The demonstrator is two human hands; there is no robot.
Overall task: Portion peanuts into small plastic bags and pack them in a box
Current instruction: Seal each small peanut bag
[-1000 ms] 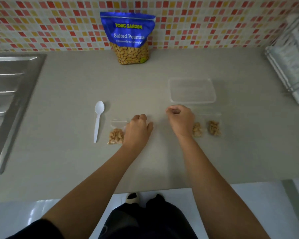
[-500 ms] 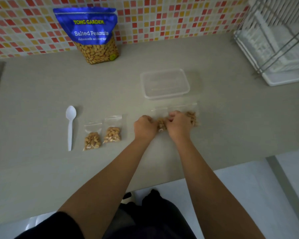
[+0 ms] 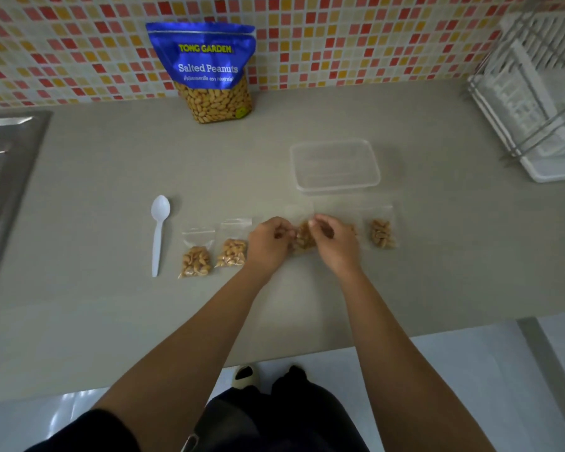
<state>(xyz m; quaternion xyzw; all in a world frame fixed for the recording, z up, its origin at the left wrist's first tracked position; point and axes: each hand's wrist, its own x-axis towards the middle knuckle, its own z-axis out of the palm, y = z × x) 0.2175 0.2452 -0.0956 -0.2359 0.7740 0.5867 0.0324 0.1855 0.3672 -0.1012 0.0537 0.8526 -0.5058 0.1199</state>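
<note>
Both hands meet over one small clear bag of peanuts (image 3: 303, 237) on the grey counter. My left hand (image 3: 269, 241) pinches its left side and my right hand (image 3: 335, 241) pinches its top right. Two filled small bags lie to the left, one (image 3: 196, 259) beside the spoon and one (image 3: 233, 251) next to my left hand. Another filled bag (image 3: 382, 233) lies to the right of my right hand. The clear plastic box (image 3: 335, 166) stands behind the hands, nothing inside. The blue bag of salted peanuts (image 3: 209, 71) stands upright against the tiled wall.
A white plastic spoon (image 3: 159, 231) lies left of the bags. A steel sink (image 3: 4, 164) borders the counter on the left. A white dish rack (image 3: 535, 99) sits at the back right. The counter's front edge (image 3: 405, 331) runs just below my forearms.
My left hand has left the bags on the left and joined my right hand on the middle bag. The view has swung right and then back left.
</note>
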